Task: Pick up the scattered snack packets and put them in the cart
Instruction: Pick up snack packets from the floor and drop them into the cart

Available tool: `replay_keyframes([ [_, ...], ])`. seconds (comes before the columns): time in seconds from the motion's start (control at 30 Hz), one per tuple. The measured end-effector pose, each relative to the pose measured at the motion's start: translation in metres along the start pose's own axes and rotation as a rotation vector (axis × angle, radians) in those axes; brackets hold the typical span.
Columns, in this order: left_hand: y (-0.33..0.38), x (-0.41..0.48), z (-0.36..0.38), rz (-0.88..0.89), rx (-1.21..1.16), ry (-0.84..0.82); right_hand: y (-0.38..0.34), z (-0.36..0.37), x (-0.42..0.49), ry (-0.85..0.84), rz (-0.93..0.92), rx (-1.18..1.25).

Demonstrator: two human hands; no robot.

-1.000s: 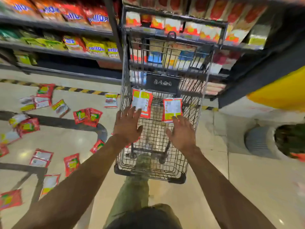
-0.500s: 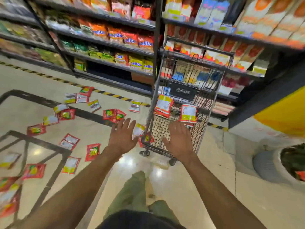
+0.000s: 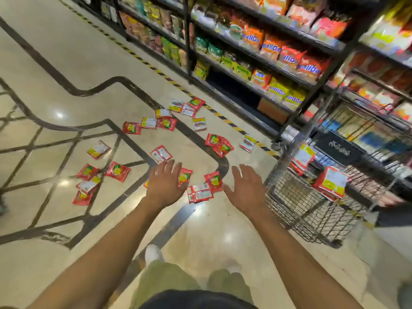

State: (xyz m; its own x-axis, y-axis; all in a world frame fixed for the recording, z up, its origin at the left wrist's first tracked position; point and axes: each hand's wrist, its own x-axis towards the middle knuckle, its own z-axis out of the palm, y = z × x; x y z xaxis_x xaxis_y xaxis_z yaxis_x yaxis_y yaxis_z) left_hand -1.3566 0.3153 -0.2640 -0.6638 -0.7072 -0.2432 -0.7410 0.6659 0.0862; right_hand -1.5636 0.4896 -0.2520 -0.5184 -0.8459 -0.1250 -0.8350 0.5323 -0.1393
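On the floor ahead: small flat red-and-yellow foil snack packets [image 3: 214,181] lie scattered in loose groups, some overlapping, from beneath the hands out to the foot of the shelves.
Packet look: glossy rectangular sachets. Some lie red face up with a yellow-green picture; others show a white back with a yellow band. The print is too blurred to read.
Nearest packets: a red one and a few white-backed ones [image 3: 199,194] lie between the two hands.
Packets in the cart: two more sachets [image 3: 331,182] show inside the basket, both tilted. Whether they rest on the mesh I cannot tell.
Cart: grey wire-mesh shopping cart [image 3: 296,197], just beside the right hand and close against the shelves, with a black plaque [image 3: 338,150] at its far end.
Left hand [image 3: 166,184]: palm down, fingers straight and spread, above the packets, holding nothing.
Right hand [image 3: 246,188]: likewise palm down, fingers spread, holding nothing.
Floor: polished cream stone floor [image 3: 66,63], shiny with lamp reflections, crossed by dark inlaid bands [image 3: 124,79] that curve and criss-cross.
Floor edge: yellow-and-black striped tape [image 3: 225,119] runs along the shelf foot.
Shelves: black metal racks [image 3: 189,41] packed with orange, red, yellow and green snack bags.
Person: olive trousers [image 3: 165,279] and a white shoe [image 3: 152,253] at the bottom edge.
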Motion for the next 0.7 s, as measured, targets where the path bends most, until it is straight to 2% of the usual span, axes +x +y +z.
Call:
replay_keyframes([
  [0.27,-0.216,-0.033,-0.006,-0.16,-0.056,-0.031,-0.216,0.029,0.057,-0.008,-0.155,-0.01],
  [0.4,-0.312,-0.049,-0.007,-0.254,-0.109,-0.043,-0.319,0.043,0.082,-0.066,-0.23,-0.004],
  [0.7,-0.456,-0.082,-0.024,-0.496,-0.161,0.002,-0.489,0.052,0.138,-0.121,-0.507,-0.029],
])
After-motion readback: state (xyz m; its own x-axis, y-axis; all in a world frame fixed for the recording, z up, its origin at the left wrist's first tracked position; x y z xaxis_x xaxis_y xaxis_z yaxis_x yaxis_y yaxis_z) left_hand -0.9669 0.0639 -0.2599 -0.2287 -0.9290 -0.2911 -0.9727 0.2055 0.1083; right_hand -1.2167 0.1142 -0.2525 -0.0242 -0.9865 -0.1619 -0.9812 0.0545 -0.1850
